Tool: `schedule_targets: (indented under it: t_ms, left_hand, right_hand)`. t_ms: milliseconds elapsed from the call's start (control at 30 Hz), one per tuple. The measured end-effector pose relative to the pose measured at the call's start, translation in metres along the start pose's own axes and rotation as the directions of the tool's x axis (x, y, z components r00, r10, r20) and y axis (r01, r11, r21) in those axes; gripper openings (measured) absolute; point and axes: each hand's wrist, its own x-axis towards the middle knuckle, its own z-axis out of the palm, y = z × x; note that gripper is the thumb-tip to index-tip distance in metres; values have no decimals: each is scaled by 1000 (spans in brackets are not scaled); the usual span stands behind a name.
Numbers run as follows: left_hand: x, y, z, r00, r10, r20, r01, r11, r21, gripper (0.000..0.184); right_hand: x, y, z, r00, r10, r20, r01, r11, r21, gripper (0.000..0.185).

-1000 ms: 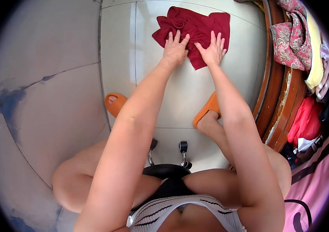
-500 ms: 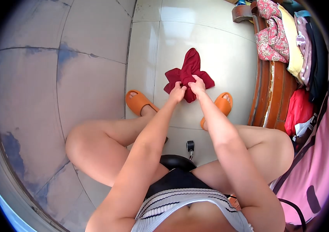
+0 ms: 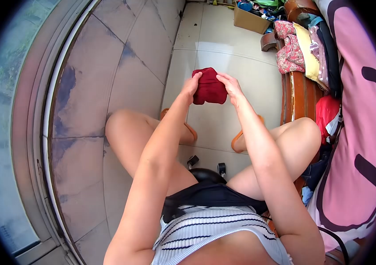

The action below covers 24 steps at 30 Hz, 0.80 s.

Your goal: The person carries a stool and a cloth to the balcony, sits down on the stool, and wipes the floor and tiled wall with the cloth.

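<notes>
A dark red cloth [image 3: 210, 88], now a compact bundle, hangs between both hands in front of my knees. My left hand [image 3: 190, 85] pinches its upper left side. At its upper right edge, my right hand [image 3: 231, 86] grips it with thumb and fingers. The cloth appears raised off the pale tiled floor [image 3: 223, 123], between and beyond my feet in orange slippers [image 3: 189, 131]. Its underside and some fingertips are hidden.
Along the right runs a wooden bench [image 3: 300, 99] with folded clothes [image 3: 290, 55] and a pink cover [image 3: 360, 132]. A cardboard box [image 3: 250, 20] stands at the back. Wheeled chair legs [image 3: 221, 168] show below me; a window [image 3: 6, 132] is at left.
The red cloth went from spread flat on the floor to gathered, then to a compact bundle held up nearer to me. Both hands closed on it. The view has shifted, showing the window and box.
</notes>
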Motion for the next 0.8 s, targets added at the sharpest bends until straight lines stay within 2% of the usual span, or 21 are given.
schedule_targets:
  t_ms: [33, 100, 133, 167, 200, 233, 267, 300, 333, 367, 433, 467, 500, 567, 633, 667, 700, 733, 767, 800]
  left_hand:
    - [-7, 13, 0, 998, 56, 12, -56, 998, -20, 55]
    - [-22, 40, 4, 992, 124, 4, -124, 991, -47, 51]
    - [-34, 55, 6, 984, 177, 11, -178, 983, 42, 51]
    - [-47, 69, 9, 973, 229, 24, -230, 965, 128, 50]
    - [-56, 79, 9, 970, 243, 28, -244, 962, 123, 50]
    - [-64, 88, 8, 958, 275, 78, -286, 922, 260, 53]
    - [-72, 97, 7, 945, 299, 131, -326, 861, 390, 55]
    - [-79, 104, 7, 931, 315, 184, -364, 779, 511, 57]
    - [-85, 111, 7, 920, 289, 264, -387, 776, 497, 59]
    - [-89, 120, 7, 950, 169, 263, -297, 754, 586, 61]
    - [-112, 142, 5, 950, 194, 245, -312, 590, 745, 60]
    - [-113, 148, -2, 948, 205, 244, -319, 589, 742, 60]
    - [-111, 153, -11, 945, 231, 233, -325, 551, 768, 55]
    - [-98, 152, -29, 942, 252, 223, -324, 504, 801, 51]
    - [-83, 146, -45, 792, 539, 288, -455, 205, 867, 39]
    - [-78, 147, -49, 825, 514, 235, -391, 220, 893, 31]
    - [-78, 152, -48, 826, 513, 234, -388, 215, 896, 31]
    - [-82, 154, -46, 768, 626, 135, -326, 200, 924, 31]
    - [-85, 159, -44, 684, 728, 40, -259, 192, 947, 32]
    - [-86, 169, -42, 710, 704, -12, -236, 255, 938, 32]
  right_hand:
    - [-2, -5, 3, 1000, -18, 6, 18, 1000, -6, 48]
    - [-7, -17, 13, 975, 117, -188, -96, 989, 113, 63]
    - [-12, -25, 20, 986, 129, -108, -120, 989, 89, 71]
    - [-16, -33, 29, 988, 114, -107, -105, 991, 83, 71]
    - [-22, -47, 41, 979, 200, -44, -186, 958, 218, 69]
    - [-29, -59, 54, 960, 277, 31, -271, 900, 342, 68]
    - [-35, -71, 67, 964, 265, 30, -259, 906, 336, 68]
    - [-42, -82, 81, 965, 178, 194, -248, 862, 443, 65]
    - [-45, -87, 91, 937, 70, 343, -258, 801, 541, 63]
    - [-43, -87, 97, 937, 68, 344, -256, 803, 538, 63]
    - [-31, -80, 106, 846, -66, 529, -348, 684, 642, 53]
    - [-18, -68, 109, 773, -184, 608, -412, 583, 700, 48]
    - [-15, -71, 115, 769, -188, 611, -410, 588, 697, 48]
    - [-14, -67, 128, 767, -114, 631, -509, 491, 707, 48]
    - [-6, -65, 137, 738, -112, 665, -546, 481, 686, 50]
    - [4, -63, 140, 740, -104, 664, -551, 473, 688, 51]
    - [14, -63, 144, 743, -92, 663, -556, 466, 688, 52]
    - [20, -66, 148, 777, -48, 627, -519, 515, 683, 52]
    - [27, -70, 154, 775, -45, 631, -527, 507, 683, 52]
    - [38, -77, 159, 817, -47, 575, -464, 539, 703, 52]
